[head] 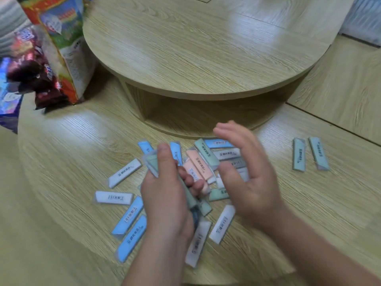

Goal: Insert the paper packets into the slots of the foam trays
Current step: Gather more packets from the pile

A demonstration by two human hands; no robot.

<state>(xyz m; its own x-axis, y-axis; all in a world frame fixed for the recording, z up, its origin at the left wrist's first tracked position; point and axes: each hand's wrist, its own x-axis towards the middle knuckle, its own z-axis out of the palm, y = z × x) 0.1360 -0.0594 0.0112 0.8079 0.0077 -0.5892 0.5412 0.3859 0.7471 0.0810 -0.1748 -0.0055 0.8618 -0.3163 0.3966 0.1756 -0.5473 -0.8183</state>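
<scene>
Several small paper packets in blue, white, green and peach lie scattered on the low wooden surface [61, 153], with a peach packet [198, 164] in the middle of the pile. My left hand [167, 195] grips a bunch of green packets [152, 162], thumb on top. My right hand [245, 172] hovers just right of it above the pile, fingers straight and spread, holding nothing. Two green packets [309, 154] lie apart at the right. No foam tray is in view.
A raised round wooden tabletop [195, 44] with a shelf gap under it stands behind the pile. Colourful snack bags [59, 48] lean at the far left. A white bundle [362, 19] sits at the top right.
</scene>
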